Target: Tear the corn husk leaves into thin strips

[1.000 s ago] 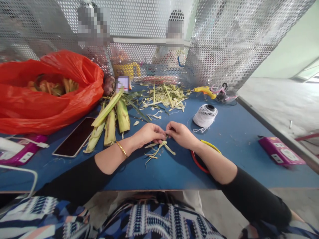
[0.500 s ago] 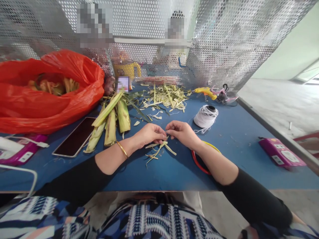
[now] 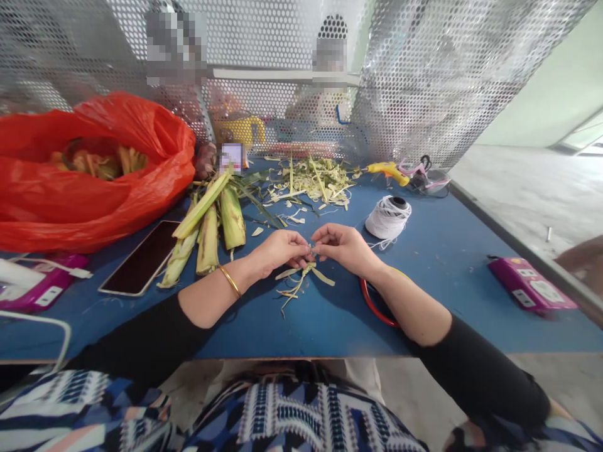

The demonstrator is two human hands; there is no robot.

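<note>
My left hand (image 3: 285,249) is closed in a pinch on a small knotted bundle of pale green plant strips (image 3: 306,276), whose loose ends splay out below the fingers over the blue table. Close beside it, my right hand (image 3: 343,249) pinches thumb and fingers together at the top of the bundle. What lies between those fingertips is too small to make out. A cone of white thread (image 3: 389,218) stands beyond my right hand, with loose thread at its base. Under my right forearm lies a red and yellow ring (image 3: 380,309), partly hidden.
Thick green stalks (image 3: 233,216), a phone (image 3: 141,257) and a red plastic bag (image 3: 155,201) of plant matter are on the left. Shredded strips (image 3: 325,182) lie at the back, near a yellow glue gun (image 3: 389,171). A purple box (image 3: 532,285) sits right. Perforated mesh (image 3: 282,56) stands behind.
Both hands stay pinched together over the strips, with small finger movements. My right hand has shifted slightly left and up; the strip ends have swung a little.
</note>
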